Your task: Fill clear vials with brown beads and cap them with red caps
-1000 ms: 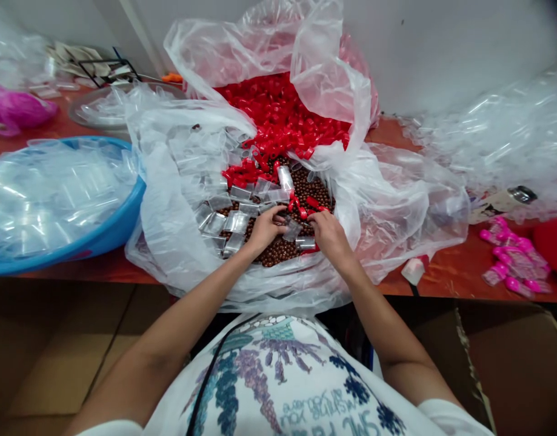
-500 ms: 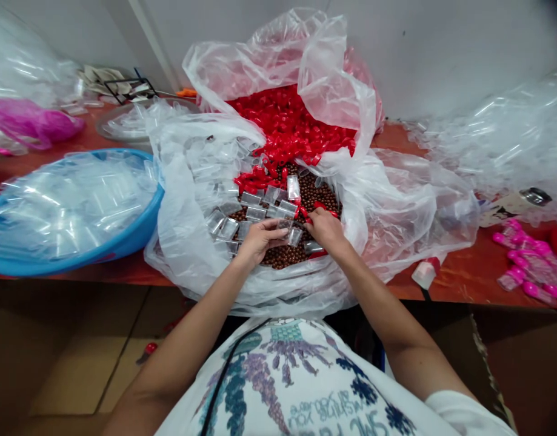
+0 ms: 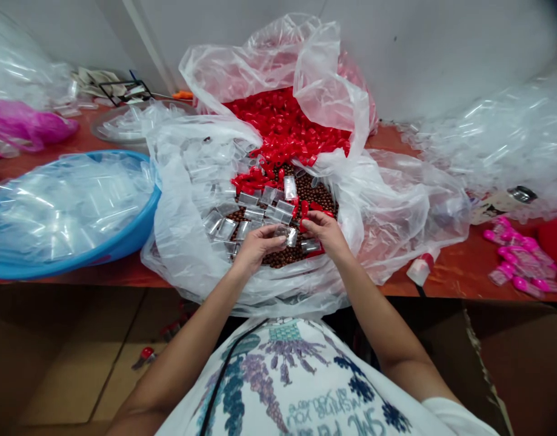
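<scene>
Over a plastic-lined heap of brown beads (image 3: 318, 192), my left hand (image 3: 259, 245) pinches a small clear plastic bottle (image 3: 290, 236) between thumb and fingers. Close to its right side, my right hand (image 3: 325, 231) is closed, with a red cap (image 3: 303, 225) at its fingertips. The cap and the bottle look slightly apart. Several clear bottles (image 3: 254, 213) lie on the beads around my left hand. Loose red caps (image 3: 248, 183) are scattered behind them, and a bag of red caps (image 3: 282, 121) stands at the back.
To the left is a blue basin (image 3: 137, 221) full of clear plastic pieces. Crumpled clear sheeting (image 3: 410, 206) spreads to the right. Farther right are a capped bottle (image 3: 420, 269), pink-capped bottles (image 3: 523, 257) and a pale flask (image 3: 499, 204). Cardboard (image 3: 78, 363) lies below the table edge.
The view has shifted slightly. My right hand has lifted a little and shows the red cap at its fingertips. My left hand still holds the clear bottle.
</scene>
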{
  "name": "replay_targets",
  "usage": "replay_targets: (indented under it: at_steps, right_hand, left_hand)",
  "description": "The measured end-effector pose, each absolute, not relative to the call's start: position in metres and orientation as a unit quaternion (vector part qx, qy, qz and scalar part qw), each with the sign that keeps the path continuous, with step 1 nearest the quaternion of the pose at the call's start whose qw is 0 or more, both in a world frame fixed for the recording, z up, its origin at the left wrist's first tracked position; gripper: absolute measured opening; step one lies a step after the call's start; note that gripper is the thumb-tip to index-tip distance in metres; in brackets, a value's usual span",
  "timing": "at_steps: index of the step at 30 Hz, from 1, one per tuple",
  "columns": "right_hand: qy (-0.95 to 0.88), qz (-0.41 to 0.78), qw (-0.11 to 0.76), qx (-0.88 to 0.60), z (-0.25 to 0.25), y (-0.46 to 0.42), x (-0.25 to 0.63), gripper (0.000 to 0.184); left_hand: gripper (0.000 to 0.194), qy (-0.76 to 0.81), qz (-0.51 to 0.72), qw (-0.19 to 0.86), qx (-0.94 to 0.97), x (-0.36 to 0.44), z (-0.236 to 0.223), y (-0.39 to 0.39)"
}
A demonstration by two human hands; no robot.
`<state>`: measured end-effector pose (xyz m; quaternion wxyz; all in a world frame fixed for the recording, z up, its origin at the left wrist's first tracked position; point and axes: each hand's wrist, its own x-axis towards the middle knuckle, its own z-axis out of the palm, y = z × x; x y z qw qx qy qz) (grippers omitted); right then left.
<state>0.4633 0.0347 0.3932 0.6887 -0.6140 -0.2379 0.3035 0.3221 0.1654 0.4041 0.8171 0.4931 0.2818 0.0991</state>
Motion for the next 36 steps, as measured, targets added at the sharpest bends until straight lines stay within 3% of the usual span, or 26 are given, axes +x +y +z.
replay_targets:
  at_steps: [4, 9, 12, 23, 29, 36]
  right_hand:
    - [-0.185, 0.362, 0.762, -0.504, 0.404, 0.031, 0.456, 0.055]
    - [-0.162, 0.32, 0.788, -0.501, 0.404, 0.031, 0.448, 0.031]
    - [-0.172, 0.286, 0.77, -0.544, 0.4, 0.032, 0.442, 0.032]
    - [-0.436, 0.089, 0.558, -0.7, 0.401, 0.019, 0.438, 0.026]
    - [-0.566, -0.05, 0.309, -0.763, 0.4, 0.017, 0.436, 0.069]
    - [-0.563, 0.002, 0.31, -0.766, 0.4, 0.018, 0.433, 0.063]
  left_hand:
    - [0.047, 0.263, 0.079, 0.825, 0.494, 0.322, 0.404, 0.16]
    - [0.048, 0.257, 0.079, 0.819, 0.507, 0.323, 0.405, 0.155]
    - [0.047, 0.242, 0.094, 0.819, 0.511, 0.324, 0.403, 0.154]
    - [0.048, 0.222, 0.114, 0.81, 0.531, 0.323, 0.402, 0.156]
    - [0.048, 0.265, 0.129, 0.822, 0.486, 0.323, 0.402, 0.152]
    - [0.045, 0.266, 0.151, 0.823, 0.48, 0.321, 0.405, 0.15]
